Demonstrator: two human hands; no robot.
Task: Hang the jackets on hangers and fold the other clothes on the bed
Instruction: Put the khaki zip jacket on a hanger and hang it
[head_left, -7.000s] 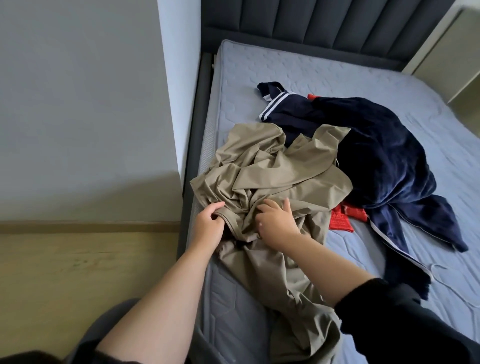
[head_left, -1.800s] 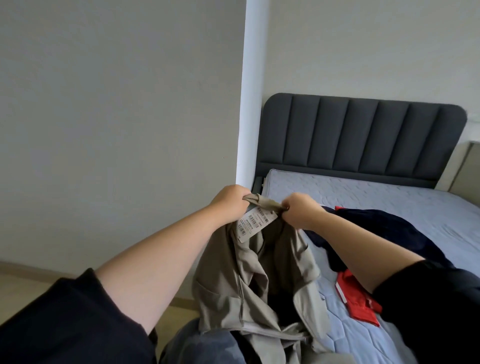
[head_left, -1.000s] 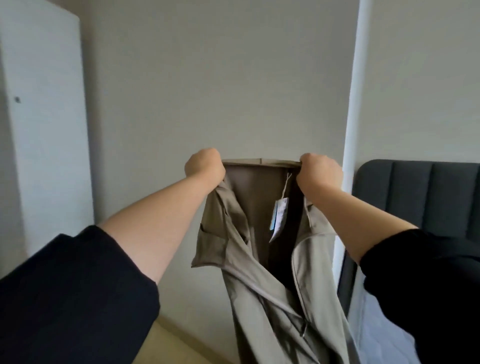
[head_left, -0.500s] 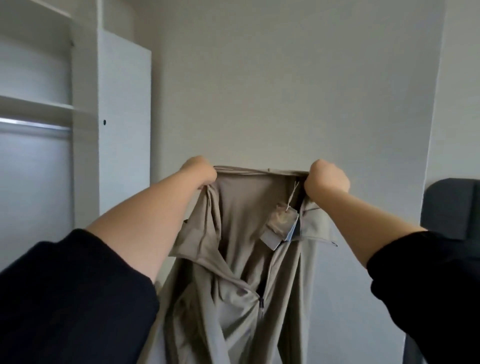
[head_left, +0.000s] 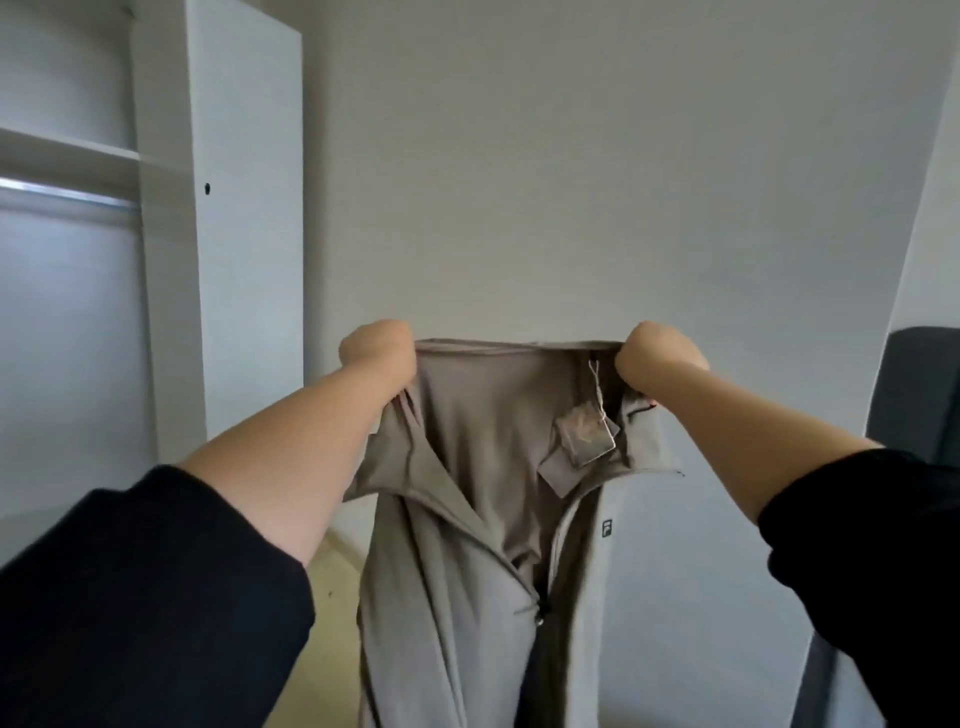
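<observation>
The beige jacket (head_left: 467, 545) hangs in the air before a plain wall (head_left: 571, 182), collar stretched level, front half unzipped, a paper tag (head_left: 592, 439) dangling inside the neck. The left hand (head_left: 376, 348) clutches the collar's left end, the right hand (head_left: 657, 356) its right end. A white wardrobe (head_left: 244, 208) stands at left, a dark headboard (head_left: 919, 395) at the right edge

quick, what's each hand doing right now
Left hand: closed, gripping the collar of the beige jacket.
Right hand: closed, gripping the other end of the collar.
</observation>
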